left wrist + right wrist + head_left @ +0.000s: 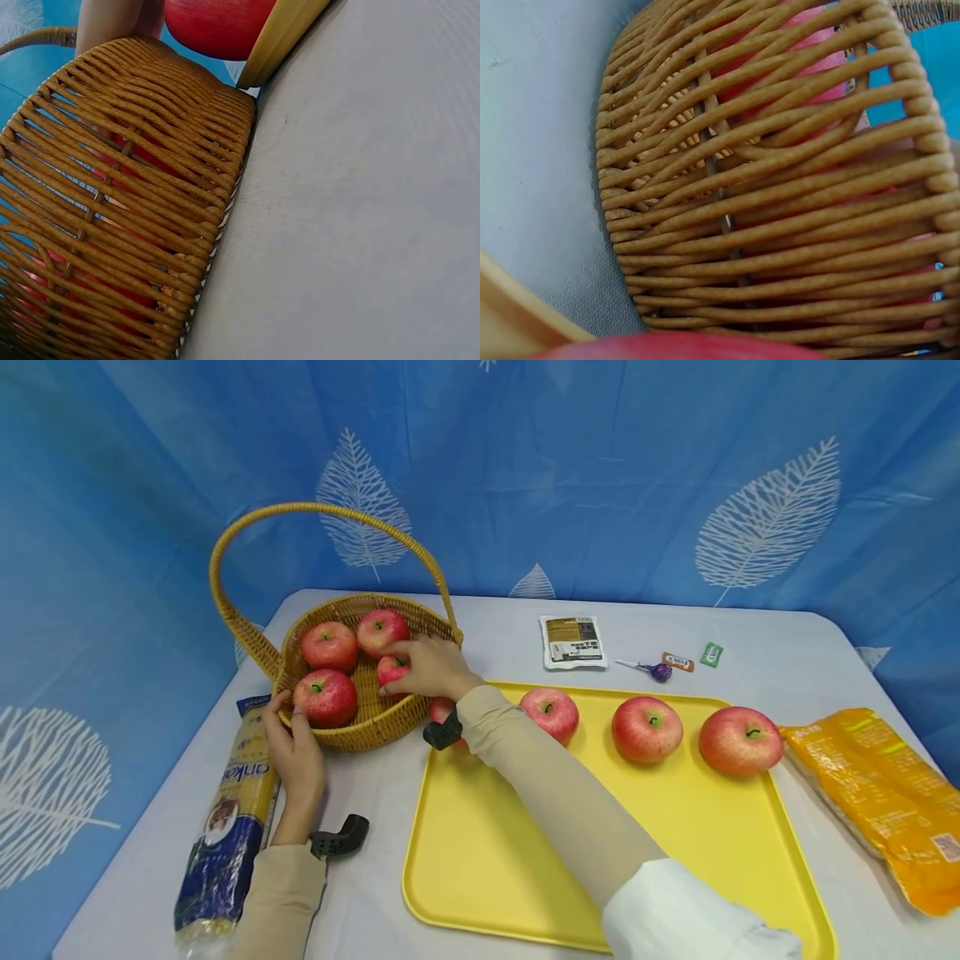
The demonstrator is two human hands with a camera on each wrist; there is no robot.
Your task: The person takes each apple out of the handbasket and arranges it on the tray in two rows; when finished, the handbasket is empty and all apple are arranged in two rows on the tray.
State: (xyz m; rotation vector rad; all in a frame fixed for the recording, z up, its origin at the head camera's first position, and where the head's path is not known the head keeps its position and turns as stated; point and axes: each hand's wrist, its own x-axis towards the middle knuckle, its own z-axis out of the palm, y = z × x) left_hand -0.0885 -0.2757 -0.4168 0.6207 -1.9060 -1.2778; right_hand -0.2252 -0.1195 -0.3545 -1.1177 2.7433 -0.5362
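Head view: both hands at the wicker basket (375, 731), left of frame.
Right hand (427, 667) grips an apple (392, 670) inside; left hand (294, 745) curls on the rim. Yellow tray (525, 860) sits just right, noodle packet (228, 827) lower left.

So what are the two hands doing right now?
Left hand: grips the basket rim.
Right hand: holds an apple inside the basket.

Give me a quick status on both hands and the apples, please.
Left hand holds woven wicker basket rim. Right hand grips small red apple inside basket. Nothing in the way.
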